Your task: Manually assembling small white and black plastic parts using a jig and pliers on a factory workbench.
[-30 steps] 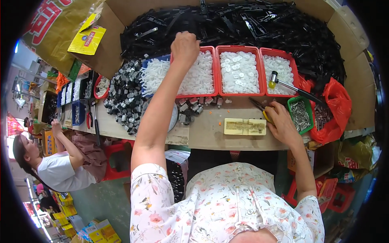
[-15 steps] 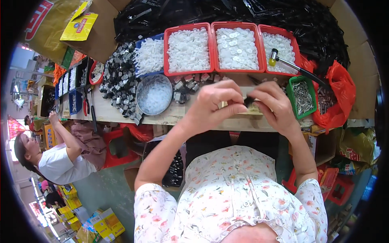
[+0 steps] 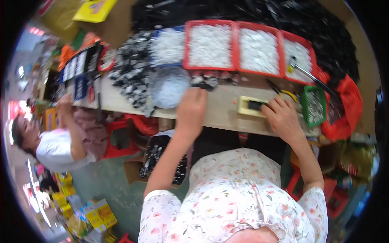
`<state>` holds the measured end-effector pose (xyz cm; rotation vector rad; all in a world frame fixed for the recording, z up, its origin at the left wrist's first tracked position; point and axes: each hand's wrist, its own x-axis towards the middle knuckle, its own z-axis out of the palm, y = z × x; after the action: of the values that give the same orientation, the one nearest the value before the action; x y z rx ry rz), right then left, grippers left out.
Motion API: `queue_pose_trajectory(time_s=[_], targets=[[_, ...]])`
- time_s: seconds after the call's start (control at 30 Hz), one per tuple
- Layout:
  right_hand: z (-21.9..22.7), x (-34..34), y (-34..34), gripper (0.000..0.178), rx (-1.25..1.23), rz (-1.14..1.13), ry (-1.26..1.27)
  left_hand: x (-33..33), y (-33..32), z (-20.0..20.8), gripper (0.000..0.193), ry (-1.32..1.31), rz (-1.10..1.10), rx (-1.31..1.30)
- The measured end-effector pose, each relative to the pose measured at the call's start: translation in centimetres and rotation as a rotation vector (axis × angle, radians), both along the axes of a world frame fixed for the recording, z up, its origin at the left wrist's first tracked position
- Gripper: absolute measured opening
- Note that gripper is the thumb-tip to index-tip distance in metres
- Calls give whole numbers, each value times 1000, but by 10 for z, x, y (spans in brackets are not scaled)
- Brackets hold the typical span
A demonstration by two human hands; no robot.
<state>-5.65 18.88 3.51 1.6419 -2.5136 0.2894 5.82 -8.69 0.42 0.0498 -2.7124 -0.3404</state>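
My left hand (image 3: pixel 191 115) reaches beside the round metal bowl (image 3: pixel 153 87) of small white pieces. Its fingers are bunched together at a row of small dark and silvery parts (image 3: pixel 208 82); motion blur and the hand itself hide what they hold. On the table, a cream block (image 3: pixel 244 107) carries a small black piece (image 3: pixel 255 105) in its recess. Bent over the block's right end, the fingers of my right hand (image 3: pixel 284 118) grip the black piece at its right end. Dark pliers with a yellow handle (image 3: pixel 289 94) lie just beyond that hand.
Red trays (image 3: pixel 236 48) of white plastic parts line the back, with a blue tray (image 3: pixel 181 60) to their left. A hammer (image 3: pixel 310 75) lies across the right tray. A green bin (image 3: pixel 314 106) of metal pins stands at right. Another person (image 3: pixel 60 141) sits at left.
My hands have separated. The left moved leftward to the small parts by the bowl; the right came down onto the cream block, which now shows the black piece. The view has shifted.
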Motion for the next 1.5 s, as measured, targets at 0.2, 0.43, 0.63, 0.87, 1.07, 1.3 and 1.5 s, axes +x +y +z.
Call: queue_pose_trajectory(time_s=[0.2,0.43,0.63,0.87,1.07,1.3,1.5], targets=[[-1,0,4,15,-22,-14,-76,-15,11,-10,16,75,-57,-20],[3,-11,-9,12,-20,63,-295,-15,5,-13,16,-60,-38,-104],[2,-8,-12,13,-33,22,-289,-14,9,-18,13,12,-89,-15],[0,-3,-12,14,-47,-7,-306,-18,38,-36,19,163,-26,379],[11,8,-18,22,-210,-117,-346,-23,45,-9,17,-30,-4,1341],[1,23,-32,21,-583,-223,-563,-13,97,-7,19,-234,-159,2228],[-2,15,-26,26,-473,-172,-516,-16,99,-23,31,-216,-128,2293]])
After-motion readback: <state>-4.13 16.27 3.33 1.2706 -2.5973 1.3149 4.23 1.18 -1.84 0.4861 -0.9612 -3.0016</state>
